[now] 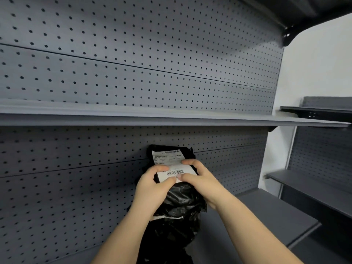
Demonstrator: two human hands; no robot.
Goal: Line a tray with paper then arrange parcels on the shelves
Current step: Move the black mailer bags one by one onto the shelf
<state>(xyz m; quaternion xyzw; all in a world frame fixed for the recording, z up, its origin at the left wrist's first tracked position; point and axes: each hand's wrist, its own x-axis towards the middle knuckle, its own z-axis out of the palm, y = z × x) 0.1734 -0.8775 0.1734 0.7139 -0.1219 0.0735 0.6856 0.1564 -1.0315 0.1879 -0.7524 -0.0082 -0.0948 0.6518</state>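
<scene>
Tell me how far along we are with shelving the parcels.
Done: cannot confirm, since no tray or paper is in view. In hand: the left hand and right hand both grip one black parcel at its white label, upright against the pegboard back over the lower shelf. Left: setting it down and placing any others; the upper shelf shows no parcels in its visible stretch.

Both hands (152, 184) (200, 180) gripping black parcel (181, 202), pegboard shelf (171, 121)

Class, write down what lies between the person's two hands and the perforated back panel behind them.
In the head view, a black parcel with a white label lies there, before the back panel; left hand and right hand both grip it.
</scene>
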